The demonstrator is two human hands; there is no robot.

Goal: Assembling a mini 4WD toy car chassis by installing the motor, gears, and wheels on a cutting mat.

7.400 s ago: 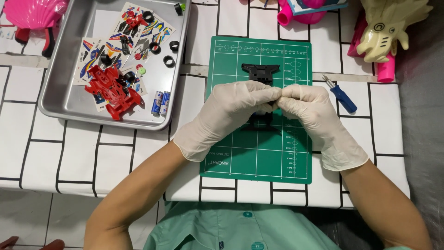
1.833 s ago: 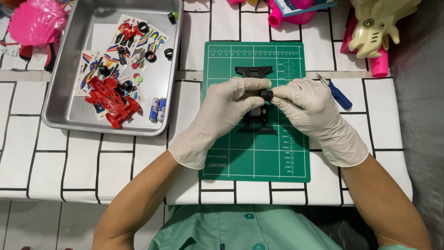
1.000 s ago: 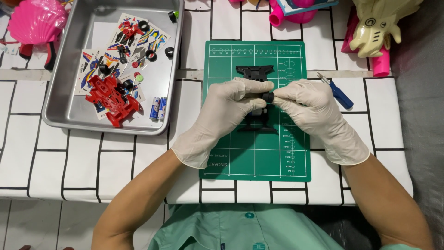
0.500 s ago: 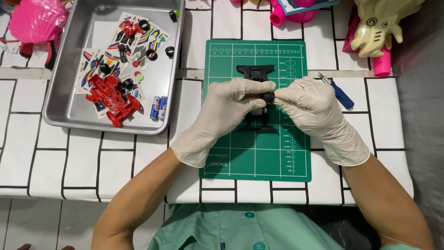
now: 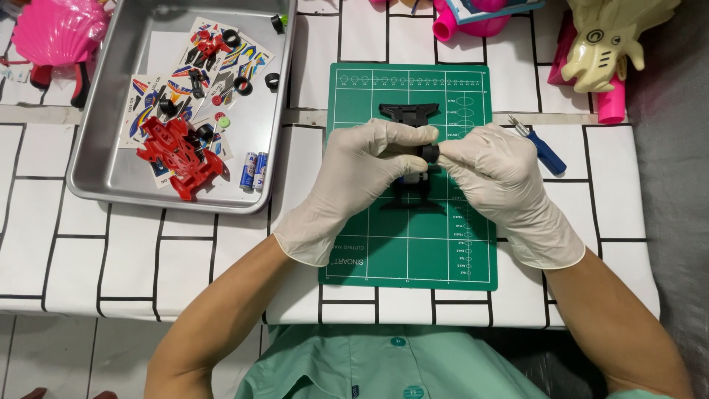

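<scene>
Right, wide view first: a desk (image 5: pixel 111 251) under a white cloth with a black grid pattern, and on it, dead centre, a green cutting mat (image 5: pixel 410 251) with pale ruled lines. Up left sits a grey metal tray (image 5: pixel 111 174), and inside it a sticker sheet (image 5: pixel 185 66) in many colours, a red toy car body (image 5: pixel 179 151), two small batteries (image 5: pixel 253 171) lying side by side, and a few loose black tyres (image 5: pixel 244 87). Top left corner, a pink shell-shaped toy (image 5: pixel 55 29); top right, a cream plastic toy figure (image 5: pixel 609 41) next to pink plastic pieces (image 5: pixel 461 22).

Now the action. Over the middle of the mat is a black toy car chassis (image 5: pixel 410 198), small, dark and skeletal, with its front bumper (image 5: pixel 408 111) poking out above the hands and its rear end showing below them. Both hands wear thin white gloves. The left hand (image 5: pixel 365 174) curls over the chassis from the left, fingers wrapped round its body, thumb along the top. The right hand (image 5: pixel 498 174) comes in from the right, fingertips pinched together on a small black wheel (image 5: pixel 430 153) at the chassis side. Thumbs nearly meet above it. Both forearms angle up from the lower edge, bare below the glove cuffs.

Just right of the right hand, a small blue-handled screwdriver (image 5: pixel 543 148) lies at the mat's edge, untouched.
</scene>
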